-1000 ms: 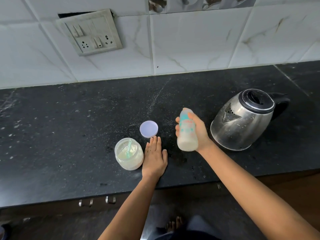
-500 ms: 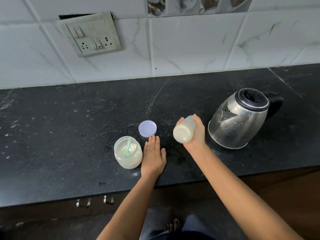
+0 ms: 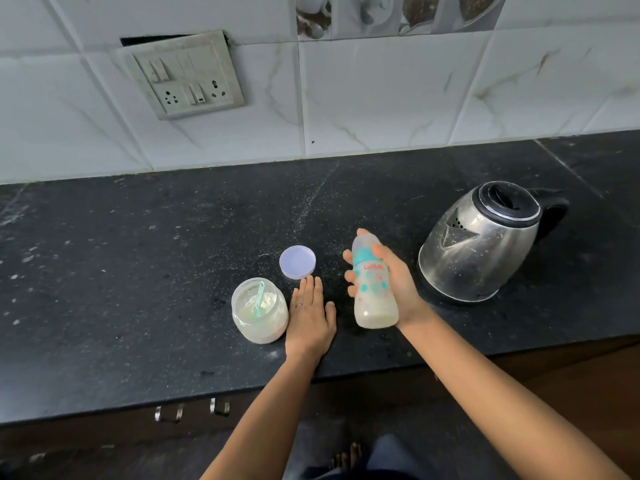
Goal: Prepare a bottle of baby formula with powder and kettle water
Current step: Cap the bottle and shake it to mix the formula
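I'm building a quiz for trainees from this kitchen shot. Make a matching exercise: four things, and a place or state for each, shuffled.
1 bottle
2 powder jar
3 lid
4 kettle

a flat on the counter, beyond the left hand
b gripped by the right hand
c open, scoop inside
d standing unheld, rightmost

Pairs: 1-b, 2-c, 3-a, 4-d

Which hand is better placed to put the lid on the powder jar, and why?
Left, probably. The left hand lies flat and free beside the jar and lid; the right hand grips the bottle.
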Available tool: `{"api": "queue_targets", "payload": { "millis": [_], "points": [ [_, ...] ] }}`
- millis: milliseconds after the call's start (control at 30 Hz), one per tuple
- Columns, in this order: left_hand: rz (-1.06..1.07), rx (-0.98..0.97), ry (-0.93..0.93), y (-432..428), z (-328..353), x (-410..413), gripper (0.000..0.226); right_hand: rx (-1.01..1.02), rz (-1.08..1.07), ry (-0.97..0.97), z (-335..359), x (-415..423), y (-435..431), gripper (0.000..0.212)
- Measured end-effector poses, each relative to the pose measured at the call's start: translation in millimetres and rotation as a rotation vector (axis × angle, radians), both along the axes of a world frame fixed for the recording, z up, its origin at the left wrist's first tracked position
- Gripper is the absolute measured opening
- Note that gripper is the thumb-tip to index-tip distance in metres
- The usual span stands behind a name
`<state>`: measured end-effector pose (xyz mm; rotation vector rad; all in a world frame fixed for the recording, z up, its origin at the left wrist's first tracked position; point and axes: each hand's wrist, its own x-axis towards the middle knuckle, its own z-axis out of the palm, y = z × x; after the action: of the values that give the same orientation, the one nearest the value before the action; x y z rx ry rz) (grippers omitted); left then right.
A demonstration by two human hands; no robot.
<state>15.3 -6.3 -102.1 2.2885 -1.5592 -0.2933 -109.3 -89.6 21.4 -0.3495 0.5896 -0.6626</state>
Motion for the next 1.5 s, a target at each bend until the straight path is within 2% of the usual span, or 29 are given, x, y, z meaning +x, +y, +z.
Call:
{"api": "queue_targets", "payload": {
  "millis": [67, 133, 200, 267, 333, 400, 467, 500, 533, 600, 633, 733, 767, 800, 867, 933, 1033, 1167, 1367, 1500],
  "points": [
    [-0.006, -0.002, 0.005, -1, 1, 0, 0.059, 0.025, -0.103, -0.043, 6, 3, -6, 0.024],
    [-0.006, -0.002, 0.016, -1, 1, 0, 0.058, 0.161, -0.280, -0.165, 7, 4, -9, 0.029],
    [-0.008, 0.006, 0.007, 0, 1, 0, 0.059, 0.150, -0.205, -0.204, 6, 2, -8, 0.036],
    [-0.008, 0.012, -0.005, 0, 0, 0, 0.059, -0.008, -0.031, -0.086, 7, 0, -4, 0.035],
    [-0.008, 0.002, -0.005, -1, 0, 0, 0.059, -0.040, -0.033, -0.072, 9, 0, -5, 0.029],
    [-0.008, -0.007, 0.008, -1, 1, 0, 0.059, 0.044, -0.229, -0.059, 4, 0, -9, 0.033],
    [-0.004, -0.006, 0.010, 0, 1, 0, 0.059, 0.240, -0.308, -0.208, -4, 0, -10, 0.037],
    [-0.009, -0.001, 0.008, 1, 1, 0, 0.059, 0.298, -0.189, -0.277, -3, 1, -7, 0.035],
    [-0.011, 0.003, 0.007, 2, 1, 0, 0.059, 0.271, -0.077, -0.259, -2, 1, -4, 0.031],
    [-0.005, -0.006, 0.006, 1, 1, 0, 0.059, 0.062, 0.011, -0.102, -3, 0, -3, 0.028],
    [-0.004, -0.009, 0.007, 0, 2, 0, 0.059, 0.034, 0.007, -0.069, -3, 2, -3, 0.028],
    [-0.003, -0.011, 0.012, 0, 2, 0, 0.059, 0.227, -0.206, -0.184, -9, 2, -7, 0.032],
    [-0.004, -0.010, 0.013, 1, 2, 0, 0.059, 0.268, -0.212, -0.215, -13, 1, -8, 0.035],
    [-0.007, -0.006, 0.011, 1, 3, 0, 0.059, 0.282, -0.141, -0.215, -10, 0, -6, 0.035],
    [-0.006, -0.005, 0.005, 1, 2, 0, 0.059, 0.145, 0.006, -0.140, -7, -1, -3, 0.034],
    [-0.004, -0.007, 0.004, 0, 1, 0, 0.059, 0.083, 0.002, -0.098, -4, 0, -4, 0.033],
    [-0.006, -0.011, 0.007, 0, 1, 0, 0.059, 0.278, -0.101, -0.224, -6, -1, -6, 0.046],
    [-0.002, -0.005, 0.012, 0, 0, 0, 0.059, 0.076, 0.044, -0.157, -5, -5, -3, 0.040],
    [-0.002, -0.011, 0.010, -1, -2, 0, 0.059, 0.088, 0.072, -0.113, 2, -7, 2, 0.046],
    [-0.001, -0.006, 0.015, -1, -3, 1, 0.059, 0.113, 0.058, -0.168, 5, -8, 6, 0.046]
  ]
}}
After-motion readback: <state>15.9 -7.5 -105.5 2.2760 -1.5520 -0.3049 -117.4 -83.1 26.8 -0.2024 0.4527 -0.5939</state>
